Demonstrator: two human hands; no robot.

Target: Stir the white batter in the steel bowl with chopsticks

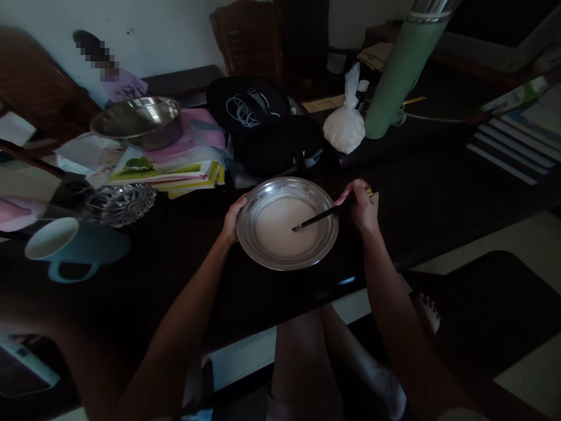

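Note:
A round metal bowl (287,264) with a wide rim stands on the dark table in front of me, holding a cloudy whitish liquid (280,237). My left hand (234,219) is closed on the bowl's left rim. To the right of the bowl, my right hand (364,206) grips a thin dark stick (321,216) with a pinkish upper end. It slants across the right rim, and its lower tip is at the liquid. Whether that tip carries bristles is too dark to tell.
Behind the bowl lie a black case (276,143) and a tied bag of white powder (345,130), beside a green thermos (392,82). At left are a blue mug (92,248), a glass dish (120,204) and a steel basin (160,134). Books (517,143) are stacked right.

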